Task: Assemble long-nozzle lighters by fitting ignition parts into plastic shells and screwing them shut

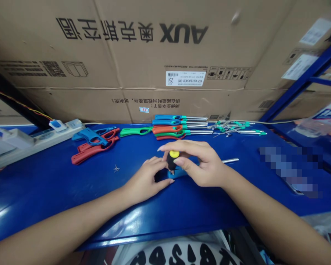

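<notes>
My right hand (202, 162) is closed around a short screwdriver (173, 160) with a black handle and yellow top. It stands nearly upright over a blue long-necked lighter (179, 173), which lies flat on the blue table. The lighter's metal tube (231, 160) sticks out to the right behind my right hand. Its handle is gripped between the thumb and fingers of my left hand (151, 176). The screwdriver's tip is partly hidden among my fingers. A few small screws (116, 168) lie left of my left hand.
Behind my hands lies a row of long-necked lighters (171, 127). Metal tubes with green ends (237, 127) are heaped to their right. Loose red handle shells (95, 149) lie left, by a power strip (35, 141). A large carton (143, 73) stands behind; a pixelated object (291, 171) lies right.
</notes>
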Available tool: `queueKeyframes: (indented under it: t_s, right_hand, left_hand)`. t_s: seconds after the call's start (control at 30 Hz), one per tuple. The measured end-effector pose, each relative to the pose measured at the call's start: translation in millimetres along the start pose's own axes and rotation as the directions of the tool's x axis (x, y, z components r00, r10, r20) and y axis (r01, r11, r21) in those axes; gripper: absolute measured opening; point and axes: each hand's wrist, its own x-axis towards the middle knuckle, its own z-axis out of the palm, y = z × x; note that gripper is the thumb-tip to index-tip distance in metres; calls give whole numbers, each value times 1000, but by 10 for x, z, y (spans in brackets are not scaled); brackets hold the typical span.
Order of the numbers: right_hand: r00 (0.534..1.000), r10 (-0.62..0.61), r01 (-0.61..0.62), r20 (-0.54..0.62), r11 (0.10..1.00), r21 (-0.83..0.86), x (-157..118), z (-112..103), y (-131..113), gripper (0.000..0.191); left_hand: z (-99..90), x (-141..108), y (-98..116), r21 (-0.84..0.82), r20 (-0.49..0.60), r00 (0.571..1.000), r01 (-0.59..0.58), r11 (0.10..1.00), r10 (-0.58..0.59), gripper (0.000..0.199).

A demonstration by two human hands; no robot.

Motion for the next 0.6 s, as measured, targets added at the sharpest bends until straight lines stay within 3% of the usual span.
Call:
queueKeyframes:
  t_s: [0.1,0.2,0.27,0.33,0.4,0.5,0.6]
  right_hand:
    - [992,-100,81,-81,974,-212,-15,16,35,21]
    - [989,-143,112,-40,894,-435,-26,3,45,25]
    - [998,-64,62,8,913,-403,-18,-21,20,34]
    - [999,13,-3,37,964,-265,1,-42,-16,42]
    - [999,30,-23,38,985,-169,24,-50,-46,39]
    - [1000,5,-12,-23,952,-305,45,-40,-60,25]
    - [998,-18,-8,-54,897,-442,43,-32,-49,30]
  left_hand:
    - [8,1,0,-9,-8,1000,7,1000,-7,20]
    - [2,11,9,-27,5,1000,16,1000,-16,20]
    - [-8,15,15,-31,14,1000,12,999,-11,18]
    - [-14,16,17,-35,22,1000,3,999,-2,16]
    - [-10,14,12,-26,21,1000,2,1000,-1,15]
    - [7,8,1,0,4,1000,3,1000,-3,19]
    - [12,7,2,-6,1,1000,8,1000,-8,20]
